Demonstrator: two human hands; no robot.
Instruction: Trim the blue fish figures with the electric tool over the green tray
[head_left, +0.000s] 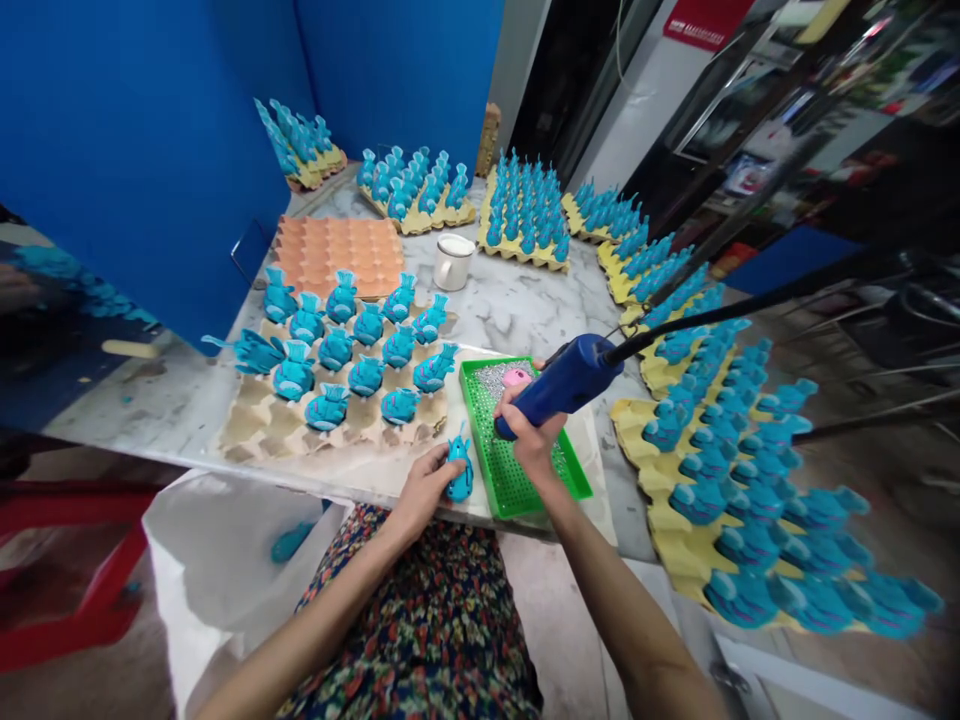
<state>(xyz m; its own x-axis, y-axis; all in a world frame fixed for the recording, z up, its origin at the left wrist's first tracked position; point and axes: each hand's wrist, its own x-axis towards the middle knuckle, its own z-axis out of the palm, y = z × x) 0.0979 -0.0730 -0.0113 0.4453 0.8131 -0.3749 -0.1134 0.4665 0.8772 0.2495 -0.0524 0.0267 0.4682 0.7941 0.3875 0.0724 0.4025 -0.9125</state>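
Note:
At the table's front edge, my left hand (pixel 424 488) is closed round a small blue toy figure (pixel 460 474), which stands upright just left of a green basket (pixel 489 478). My right hand (pixel 532 438) grips a dark blue electric screwdriver (pixel 564 384) over that basket. A black cord runs from the tool's back end up to the right. The tool's tip is hidden by my fingers. Inside the basket lie many tiny silvery pieces, likely screws (pixel 491 378), and a pink object (pixel 516 377).
Left of the basket, several blue figures stand in a beige egg tray (pixel 247 420). An orange tray (pixel 337 250) and a white mug (pixel 454 262) are behind. Filled yellow trays (pixel 637 420) line the back and right. A white bag (pixel 195 540) hangs below the front edge.

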